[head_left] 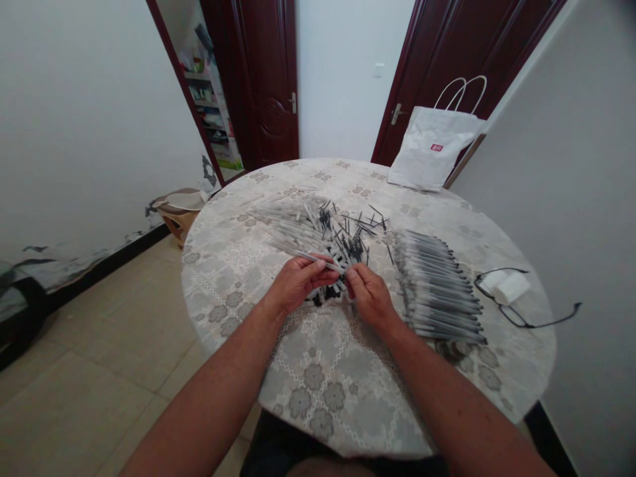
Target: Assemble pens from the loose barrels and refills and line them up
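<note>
My left hand (297, 281) is closed around a thin, pale pen barrel (332, 265), which slants toward the right. At that barrel's right end, the fingers of my right hand (368, 291) are pinched together; whether they also hold a small part is hidden. Beyond my hands lies a loose heap of whitish pen barrels (293, 228). Thin black pen refills (355, 245) are scattered among and beside them. More small black and white pieces (322, 295) lie under my hands. To the right, many grey-and-white pens (437, 285) are laid side by side in a stacked row.
A round table (318, 391) with a flowered cloth carries everything. Black-framed glasses (517, 324) and a crumpled white tissue (507, 286) lie at its right. A white paper bag (427, 149) stands at the back right edge. Walls and dark red doors (261, 79) surround the table.
</note>
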A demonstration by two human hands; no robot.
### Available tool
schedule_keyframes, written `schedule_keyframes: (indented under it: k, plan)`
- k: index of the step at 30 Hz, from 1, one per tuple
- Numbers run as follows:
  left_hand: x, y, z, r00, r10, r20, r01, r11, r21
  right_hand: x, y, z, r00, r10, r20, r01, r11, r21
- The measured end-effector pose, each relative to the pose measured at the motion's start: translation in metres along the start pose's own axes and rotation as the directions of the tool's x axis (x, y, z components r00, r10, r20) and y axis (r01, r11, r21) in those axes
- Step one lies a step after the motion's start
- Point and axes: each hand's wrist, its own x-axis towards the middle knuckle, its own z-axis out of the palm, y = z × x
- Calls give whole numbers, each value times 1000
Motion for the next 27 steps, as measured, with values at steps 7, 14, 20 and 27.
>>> schedule_keyframes:
  k: [7,14,20,27]
  plan:
    - [0,0,0,1000,20,-8,-19,1000,24,0,3,2,999,18,36,-22,996,91]
    - [2,-2,-1,998,49,-35,-47,998,50,1,2,1,999,-10,38,7,998,70]
    - [2,-4,1,997,67,-38,-65,996,57,2,4,1,998,35,58,-43,989,140]
    - [-1,4,10,997,50,-59,-37,978,204,3,-1,-4,997,-71,34,70,997,16]
